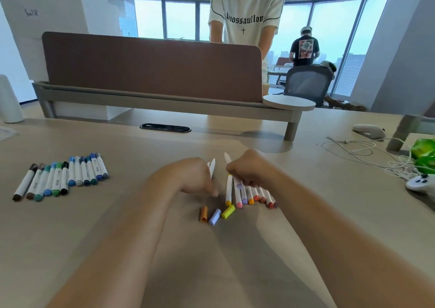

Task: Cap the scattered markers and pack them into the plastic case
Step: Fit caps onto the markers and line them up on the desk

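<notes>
Head view: we're in the capping stage, both hands up over the middle of the table (94,215). The left hand (194,177) has its fingers curled round what look like two white barrels (212,166), tips poking up on the far side. The right hand (250,169) is clamped on a white marker (227,158) just beside them, knuckles hovering over the warm-coloured row (253,195) lying under it. Near side of the hands, three loose caps wait: an orange cap (203,213), a lilac cap (214,216) and a yellow cap (227,211), close together. Off to the left, well apart, the cool-coloured row (63,178) lies capped, side by side. Next move, I'd say: free some fingers, pick the matching cap and press it on straight. As for the plastic case, it's nowhere in view, so nothing can be called packed.
</notes>
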Tool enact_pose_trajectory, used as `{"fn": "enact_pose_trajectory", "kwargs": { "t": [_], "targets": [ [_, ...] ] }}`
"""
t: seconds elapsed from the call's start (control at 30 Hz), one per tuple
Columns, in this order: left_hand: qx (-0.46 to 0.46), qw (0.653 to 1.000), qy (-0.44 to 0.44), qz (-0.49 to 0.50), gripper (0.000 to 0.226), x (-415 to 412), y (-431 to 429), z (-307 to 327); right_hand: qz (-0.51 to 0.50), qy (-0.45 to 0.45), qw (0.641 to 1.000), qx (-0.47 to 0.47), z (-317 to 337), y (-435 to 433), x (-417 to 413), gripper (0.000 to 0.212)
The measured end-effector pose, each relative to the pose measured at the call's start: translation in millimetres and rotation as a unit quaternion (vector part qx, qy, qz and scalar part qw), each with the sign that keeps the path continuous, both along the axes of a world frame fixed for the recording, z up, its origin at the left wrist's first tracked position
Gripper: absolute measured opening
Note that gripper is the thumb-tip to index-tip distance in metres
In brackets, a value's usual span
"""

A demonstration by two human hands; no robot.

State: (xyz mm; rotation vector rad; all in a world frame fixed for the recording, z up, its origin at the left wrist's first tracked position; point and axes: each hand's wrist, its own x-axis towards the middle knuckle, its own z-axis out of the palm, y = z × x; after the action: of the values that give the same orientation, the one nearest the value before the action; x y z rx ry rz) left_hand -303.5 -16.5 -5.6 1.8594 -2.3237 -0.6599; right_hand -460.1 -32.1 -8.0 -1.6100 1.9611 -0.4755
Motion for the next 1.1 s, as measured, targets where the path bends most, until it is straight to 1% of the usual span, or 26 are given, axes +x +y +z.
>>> {"fn": "enact_pose_trajectory", "kwargs": {
  "t": [0.1, 0.17, 0.27, 0.43, 0.53, 0.63, 0.7, 0.73, 0.8, 0.87, 0.9, 0.97, 1.03, 1.1],
  "targets": [
    [0.014, 0.998, -0.056, -0.035, 0.030, -6.3, 12.2, 1.0, -0.010, -0.022, 1.000, -0.012, 2.0, 15.2, -2.7, 0.017],
    [0.026, 0.996, -0.070, -0.054, 0.029, -7.3, 19.4, -2.1, -0.013, -0.036, 0.999, -0.016, 0.7, 21.7, -2.3, 0.019],
    [0.019, 0.996, -0.053, -0.068, 0.025, -4.9, 25.5, -6.8, -0.015, -0.042, 0.999, -0.018, -0.4, 28.3, -1.4, 0.023],
    [0.006, 0.994, -0.062, -0.095, 0.025, -9.5, 29.0, -15.3, -0.023, -0.039, 0.999, -0.026, -1.7, 32.4, -0.9, 0.024],
    [-0.014, 0.994, -0.061, -0.090, 0.020, -9.9, 27.4, -20.4, -0.015, -0.033, 0.999, -0.019, -1.9, 32.8, -0.4, 0.025],
    [-0.042, 0.995, -0.042, -0.085, 0.023, -5.3, 24.2, -15.8, -0.015, -0.045, 0.998, -0.030, -1.2, 29.9, -0.1, 0.024],
    [-0.061, 0.995, 0.012, -0.075, 0.024, 3.9, 17.2, -8.1, -0.011, -0.063, 0.997, -0.046, -0.6, 25.7, -1.6, 0.025],
    [-0.069, 0.994, 0.054, -0.061, 0.023, 10.3, 12.2, -4.5, -0.005, -0.069, 0.996, -0.054, -0.4, 23.1, -2.4, 0.026],
    [-0.057, 0.984, 0.167, -0.025, 0.019, 22.4, -0.5, -1.5, 0.015, -0.073, 0.994, -0.073, 0.0, 17.5, -2.7, 0.027],
    [-0.032, 0.957, 0.288, 0.016, 0.016, 29.7, -14.2, -5.6, 0.042, -0.086, 0.992, -0.085, 0.6, 12.5, -0.6, 0.022],
    [-0.032, 0.942, 0.332, 0.038, 0.015, 32.2, -20.3, -9.2, 0.057, -0.090, 0.990, -0.093, 0.8, 10.7, 0.7, 0.016],
    [-0.033, 0.912, 0.401, 0.077, 0.014, 35.6, -28.5, -17.8, 0.077, -0.089, 0.986, -0.116, -0.1, 7.4, 2.7, 0.007],
    [-0.022, 0.879, 0.464, 0.108, 0.013, 38.6, -33.4, -25.7, 0.095, -0.083, 0.982, -0.139, -3.7, 4.1, 4.0, 0.011],
    [-0.012, 0.856, 0.502, 0.122, 0.013, 41.6, -37.0, -31.9, 0.119, -0.065, 0.980, -0.147, -9.2, -0.5, 4.4, 0.005]
  ]
}}
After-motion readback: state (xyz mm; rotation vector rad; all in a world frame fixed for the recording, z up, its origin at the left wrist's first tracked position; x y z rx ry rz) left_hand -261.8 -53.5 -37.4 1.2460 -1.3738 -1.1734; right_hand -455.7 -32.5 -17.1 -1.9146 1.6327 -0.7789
